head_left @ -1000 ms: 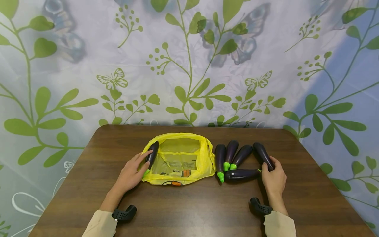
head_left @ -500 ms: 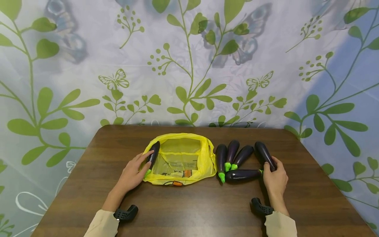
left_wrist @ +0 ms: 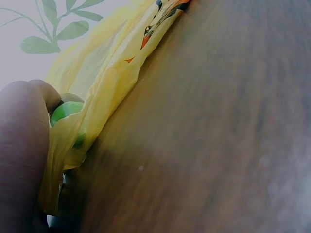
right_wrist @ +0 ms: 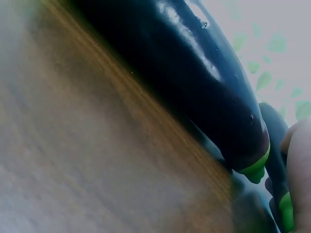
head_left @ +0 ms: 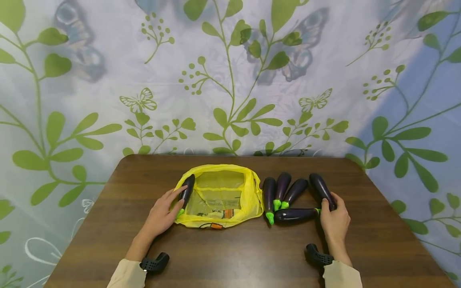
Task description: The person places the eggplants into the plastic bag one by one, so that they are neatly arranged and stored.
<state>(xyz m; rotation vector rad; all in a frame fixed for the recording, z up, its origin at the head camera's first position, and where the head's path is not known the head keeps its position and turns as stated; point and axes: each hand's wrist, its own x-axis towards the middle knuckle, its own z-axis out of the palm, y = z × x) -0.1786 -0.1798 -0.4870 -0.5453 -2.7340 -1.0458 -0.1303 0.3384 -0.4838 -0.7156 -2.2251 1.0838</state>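
A yellow plastic bag (head_left: 253,200) lies on the table with its wide mouth facing up. Inside its left side is a dark purple eggplant (head_left: 187,194) with a green stem. My left hand (head_left: 162,212) holds that eggplant at the bag's rim; in the left wrist view the thumb (left_wrist: 29,111) bends over the edge beside the green stem (left_wrist: 65,111). At the right, my right hand (head_left: 335,216) grips the lower end of another eggplant (head_left: 320,188), whose stem end is hidden by the fingers. One eggplant (head_left: 297,215) lies crosswise just left of this hand.
Three more eggplants, one of them the leftmost eggplant (head_left: 269,198), fan out between the bag and my right hand. The brown wooden table (head_left: 230,256) ends at a back edge before a leaf-patterned curtain (head_left: 230,80). Each wrist wears a black camera mount (head_left: 155,263).
Both hands keep their holds, and the bag and eggplants stay in place. The head view has shifted slightly.
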